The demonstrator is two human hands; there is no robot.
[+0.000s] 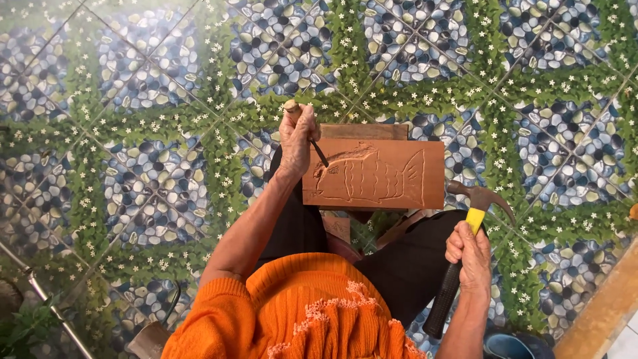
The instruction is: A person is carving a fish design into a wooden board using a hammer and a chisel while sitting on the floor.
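Note:
A reddish wooden board [399, 163] with a fish carved in relief lies in front of me on a low wooden stand. My left hand [296, 136] is closed around a wooden-handled chisel [318, 151], whose dark tip touches the board near the fish's head at the left end. My right hand [470, 256] grips a claw hammer [475, 216] with a black and yellow handle; it is held to the right of the board, head up and apart from the chisel. My orange top and dark trousers fill the lower middle.
The floor is tiled with a pebble-and-flower pattern [133, 100]. A metal rod [40, 299] and a plant stand at the lower left, a flat tool [149, 339] near the bottom edge, a blue bucket rim [508, 346] at the lower right.

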